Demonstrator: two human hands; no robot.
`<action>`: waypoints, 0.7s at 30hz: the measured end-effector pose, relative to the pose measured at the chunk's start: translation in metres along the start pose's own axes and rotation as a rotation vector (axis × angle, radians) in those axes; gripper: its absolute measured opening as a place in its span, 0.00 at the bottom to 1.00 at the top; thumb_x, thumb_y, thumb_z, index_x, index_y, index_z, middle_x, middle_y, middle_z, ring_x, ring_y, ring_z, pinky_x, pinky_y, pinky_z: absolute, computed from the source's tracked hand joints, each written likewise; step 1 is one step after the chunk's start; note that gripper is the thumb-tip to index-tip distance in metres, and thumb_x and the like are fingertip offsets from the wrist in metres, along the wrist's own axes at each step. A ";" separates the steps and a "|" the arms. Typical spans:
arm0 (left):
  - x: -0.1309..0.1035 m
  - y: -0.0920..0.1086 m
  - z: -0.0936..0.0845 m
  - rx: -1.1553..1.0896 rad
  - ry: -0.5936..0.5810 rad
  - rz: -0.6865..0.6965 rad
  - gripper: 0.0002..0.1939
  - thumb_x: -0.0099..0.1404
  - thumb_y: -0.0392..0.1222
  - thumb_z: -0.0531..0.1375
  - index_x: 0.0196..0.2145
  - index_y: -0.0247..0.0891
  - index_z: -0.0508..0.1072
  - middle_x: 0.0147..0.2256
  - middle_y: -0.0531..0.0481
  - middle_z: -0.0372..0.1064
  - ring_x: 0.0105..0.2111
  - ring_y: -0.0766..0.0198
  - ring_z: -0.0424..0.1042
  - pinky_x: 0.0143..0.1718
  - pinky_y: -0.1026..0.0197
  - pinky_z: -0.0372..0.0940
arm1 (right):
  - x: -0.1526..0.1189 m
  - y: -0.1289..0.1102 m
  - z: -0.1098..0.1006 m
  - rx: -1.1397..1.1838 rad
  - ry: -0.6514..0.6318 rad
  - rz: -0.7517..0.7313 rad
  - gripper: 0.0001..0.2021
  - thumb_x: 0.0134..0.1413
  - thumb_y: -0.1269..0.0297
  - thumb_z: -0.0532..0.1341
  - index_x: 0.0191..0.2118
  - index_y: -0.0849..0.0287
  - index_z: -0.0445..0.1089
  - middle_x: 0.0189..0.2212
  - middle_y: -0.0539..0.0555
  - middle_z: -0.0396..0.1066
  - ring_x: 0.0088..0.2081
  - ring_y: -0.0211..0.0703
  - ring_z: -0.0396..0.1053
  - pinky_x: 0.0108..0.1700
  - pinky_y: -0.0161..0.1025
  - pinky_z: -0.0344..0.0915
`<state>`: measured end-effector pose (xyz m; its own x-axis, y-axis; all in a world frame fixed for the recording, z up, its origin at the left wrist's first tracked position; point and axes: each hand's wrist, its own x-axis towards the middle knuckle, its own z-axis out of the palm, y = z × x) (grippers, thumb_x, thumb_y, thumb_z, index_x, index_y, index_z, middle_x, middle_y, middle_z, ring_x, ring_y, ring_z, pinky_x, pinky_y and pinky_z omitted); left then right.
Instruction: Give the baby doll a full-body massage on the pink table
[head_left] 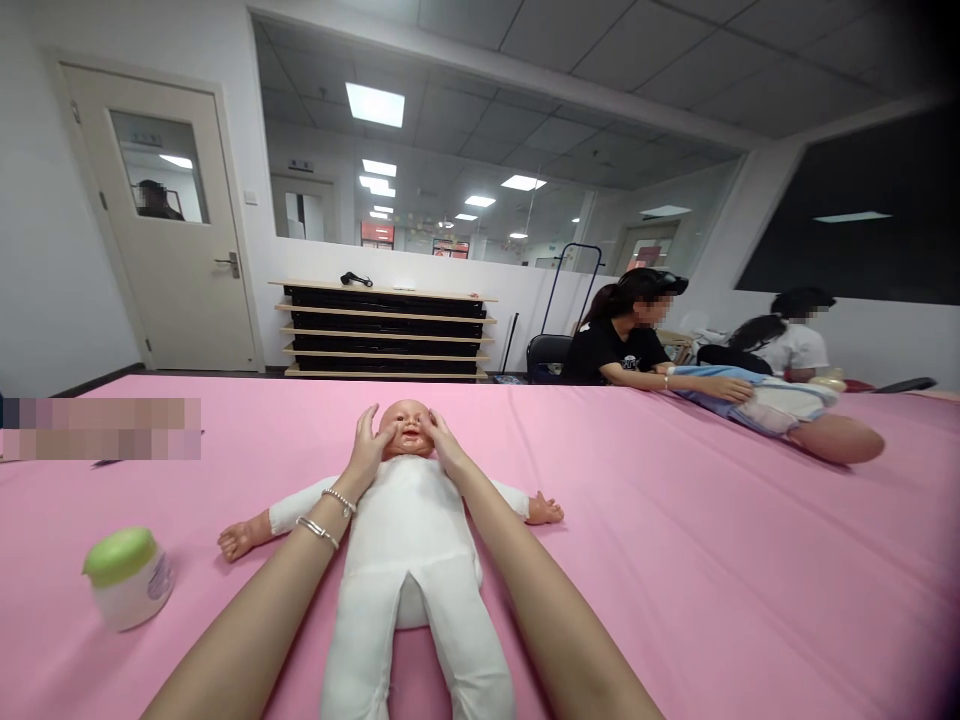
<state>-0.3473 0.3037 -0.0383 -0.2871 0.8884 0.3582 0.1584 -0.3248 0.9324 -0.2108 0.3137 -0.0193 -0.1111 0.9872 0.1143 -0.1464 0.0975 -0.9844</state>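
A baby doll [411,520] with a white cloth body lies on its back, its head away from me and its arms spread. My left hand [367,447] rests against one side of the doll's head, fingers apart and thumb on the cheek. On the opposite side, my right hand [445,440] touches the other cheek with its thumb, its fingers partly hidden behind the wrist and the head. Neither hand grips anything that I can see. Left of the doll stands a white jar [131,580] with a green lid.
The pink-covered table [675,560] stretches out on all sides. At the right back a person [622,340] in black has a hand on another doll [832,440] wrapped in blue and white. Behind the table are stacked boards [386,325] and a door [161,220].
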 end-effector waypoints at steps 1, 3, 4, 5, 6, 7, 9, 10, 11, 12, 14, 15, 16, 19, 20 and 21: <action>-0.005 -0.002 -0.002 0.024 -0.031 0.036 0.32 0.57 0.47 0.58 0.57 0.34 0.56 0.59 0.39 0.49 0.60 0.56 0.48 0.60 0.55 0.48 | -0.006 0.000 -0.001 0.041 -0.067 -0.004 0.41 0.40 0.50 0.62 0.60 0.57 0.50 0.58 0.55 0.54 0.55 0.41 0.62 0.56 0.39 0.63; -0.013 -0.003 -0.001 0.086 -0.079 0.089 0.36 0.54 0.50 0.61 0.57 0.33 0.55 0.59 0.38 0.48 0.60 0.55 0.47 0.60 0.54 0.46 | -0.017 0.001 -0.003 0.085 -0.098 0.005 0.51 0.31 0.56 0.67 0.63 0.56 0.43 0.61 0.55 0.48 0.57 0.44 0.60 0.56 0.40 0.64; -0.016 -0.003 0.000 0.121 -0.099 0.113 0.39 0.52 0.50 0.62 0.57 0.33 0.54 0.60 0.37 0.47 0.61 0.54 0.46 0.61 0.53 0.45 | -0.020 0.001 -0.004 0.091 -0.083 0.010 0.53 0.28 0.59 0.69 0.63 0.57 0.42 0.62 0.55 0.46 0.57 0.46 0.58 0.56 0.41 0.64; -0.018 -0.003 0.002 0.154 -0.114 0.137 0.41 0.50 0.50 0.64 0.58 0.33 0.53 0.60 0.37 0.46 0.61 0.53 0.45 0.61 0.52 0.44 | -0.022 0.002 -0.004 0.092 -0.072 0.011 0.54 0.27 0.61 0.69 0.63 0.57 0.42 0.62 0.55 0.45 0.58 0.47 0.57 0.57 0.42 0.64; -0.019 -0.004 0.004 0.181 -0.124 0.158 0.44 0.48 0.50 0.65 0.58 0.34 0.52 0.60 0.38 0.45 0.62 0.52 0.43 0.61 0.51 0.43 | -0.023 0.002 -0.005 0.093 -0.069 0.009 0.54 0.26 0.62 0.69 0.63 0.58 0.43 0.62 0.55 0.46 0.59 0.48 0.57 0.57 0.42 0.63; -0.019 -0.005 0.006 0.199 -0.129 0.172 0.45 0.47 0.49 0.66 0.59 0.35 0.52 0.61 0.38 0.44 0.62 0.52 0.42 0.61 0.51 0.42 | -0.023 0.003 -0.005 0.093 -0.072 0.007 0.54 0.26 0.62 0.69 0.63 0.58 0.43 0.62 0.56 0.46 0.59 0.48 0.56 0.58 0.43 0.62; -0.018 -0.007 0.007 0.201 -0.122 0.175 0.45 0.47 0.48 0.66 0.59 0.36 0.52 0.61 0.39 0.44 0.62 0.52 0.43 0.61 0.50 0.43 | -0.022 0.005 -0.006 0.087 -0.079 0.003 0.53 0.28 0.61 0.69 0.63 0.58 0.43 0.61 0.55 0.47 0.59 0.48 0.56 0.59 0.44 0.61; -0.017 -0.008 0.007 0.194 -0.122 0.172 0.44 0.48 0.47 0.65 0.59 0.36 0.52 0.61 0.39 0.45 0.62 0.52 0.43 0.61 0.50 0.43 | -0.021 0.005 -0.007 0.086 -0.077 0.003 0.53 0.29 0.60 0.69 0.63 0.58 0.43 0.61 0.55 0.47 0.59 0.48 0.56 0.60 0.44 0.60; -0.017 -0.009 0.007 0.187 -0.125 0.169 0.43 0.49 0.47 0.64 0.59 0.36 0.52 0.61 0.39 0.45 0.62 0.53 0.43 0.62 0.51 0.42 | -0.020 0.006 -0.008 0.093 -0.076 0.008 0.53 0.29 0.60 0.69 0.64 0.58 0.42 0.61 0.55 0.47 0.60 0.48 0.56 0.60 0.45 0.60; -0.016 -0.010 0.007 0.180 -0.130 0.166 0.42 0.50 0.47 0.64 0.60 0.35 0.52 0.61 0.39 0.44 0.62 0.54 0.43 0.62 0.52 0.42 | -0.019 0.007 -0.008 0.110 -0.075 0.012 0.53 0.29 0.58 0.68 0.64 0.58 0.42 0.62 0.55 0.46 0.60 0.49 0.56 0.60 0.45 0.60; -0.016 -0.011 0.006 0.165 -0.137 0.160 0.42 0.51 0.48 0.63 0.60 0.35 0.51 0.62 0.39 0.43 0.62 0.54 0.42 0.62 0.52 0.42 | -0.018 0.008 -0.008 0.163 -0.085 0.018 0.54 0.28 0.56 0.69 0.64 0.58 0.43 0.62 0.55 0.46 0.59 0.49 0.56 0.60 0.45 0.61; -0.016 -0.012 0.006 0.155 -0.138 0.159 0.42 0.52 0.48 0.62 0.60 0.35 0.51 0.62 0.40 0.42 0.63 0.54 0.41 0.62 0.52 0.41 | -0.018 0.008 -0.008 0.188 -0.089 0.018 0.54 0.27 0.54 0.68 0.63 0.58 0.43 0.62 0.55 0.46 0.59 0.50 0.56 0.59 0.45 0.61; -0.016 -0.013 0.005 0.142 -0.139 0.157 0.42 0.52 0.48 0.62 0.60 0.34 0.51 0.62 0.40 0.42 0.63 0.54 0.41 0.62 0.53 0.41 | -0.018 0.008 -0.008 0.205 -0.090 0.015 0.54 0.27 0.53 0.68 0.63 0.58 0.44 0.62 0.55 0.46 0.59 0.49 0.56 0.59 0.45 0.60; -0.014 -0.015 0.003 0.078 -0.160 0.128 0.39 0.57 0.49 0.59 0.61 0.32 0.50 0.63 0.39 0.40 0.63 0.57 0.40 0.62 0.55 0.38 | -0.016 0.008 -0.008 0.206 -0.074 -0.007 0.53 0.27 0.47 0.67 0.62 0.59 0.47 0.61 0.56 0.47 0.61 0.48 0.54 0.61 0.44 0.58; -0.013 -0.015 0.002 0.053 -0.170 0.114 0.36 0.59 0.49 0.56 0.61 0.31 0.50 0.63 0.40 0.40 0.63 0.58 0.39 0.62 0.56 0.38 | -0.016 0.009 -0.008 0.198 -0.073 -0.015 0.53 0.28 0.46 0.66 0.62 0.60 0.47 0.62 0.57 0.47 0.61 0.47 0.53 0.62 0.43 0.57; -0.013 -0.016 0.001 0.030 -0.179 0.098 0.34 0.61 0.48 0.54 0.61 0.32 0.51 0.63 0.40 0.40 0.63 0.59 0.39 0.62 0.57 0.37 | -0.016 0.009 -0.009 0.188 -0.079 -0.023 0.53 0.29 0.45 0.66 0.62 0.61 0.47 0.62 0.56 0.46 0.61 0.47 0.52 0.62 0.43 0.56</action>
<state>-0.3451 0.2980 -0.0575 -0.0968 0.8976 0.4301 0.2063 -0.4047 0.8909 -0.2019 0.2997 -0.0312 -0.1815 0.9713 0.1539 -0.3303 0.0872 -0.9398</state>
